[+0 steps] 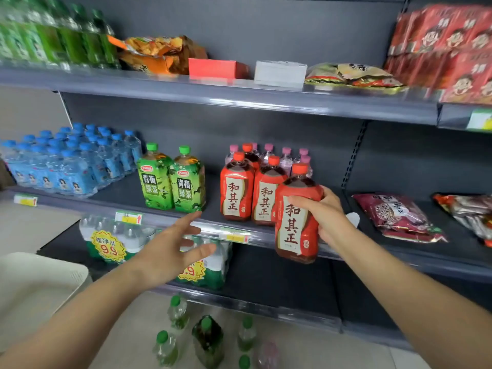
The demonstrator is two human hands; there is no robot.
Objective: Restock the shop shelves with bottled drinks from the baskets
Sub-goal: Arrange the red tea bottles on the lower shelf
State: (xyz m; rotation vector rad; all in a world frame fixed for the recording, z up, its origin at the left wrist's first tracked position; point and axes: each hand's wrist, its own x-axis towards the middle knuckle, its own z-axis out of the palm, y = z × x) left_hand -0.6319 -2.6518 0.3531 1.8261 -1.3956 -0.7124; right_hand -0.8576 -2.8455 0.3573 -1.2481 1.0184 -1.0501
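My right hand (pixel 323 214) grips a large red herbal-tea bottle (pixel 296 222) with an orange cap, held upright just in front of the middle shelf's edge (pixel 207 227). Two matching red bottles (pixel 237 187) stand on that shelf to its left, with a third behind them and small pink-capped bottles (pixel 286 155) further back. Two green-tea bottles (pixel 171 182) stand further left. My left hand (pixel 173 246) hovers with fingers spread and nothing in it, below the green-tea bottles. On the floor below stand several green-capped bottles (pixel 207 339).
Blue-capped water packs (pixel 66 161) fill the middle shelf's left end. Snack bags (pixel 396 217) lie to the right. Shrink-wrapped water packs with price stickers (pixel 109 241) sit on the lower shelf. A white basket (pixel 40 286) is at lower left. The top shelf holds green bottles, boxes and snacks.
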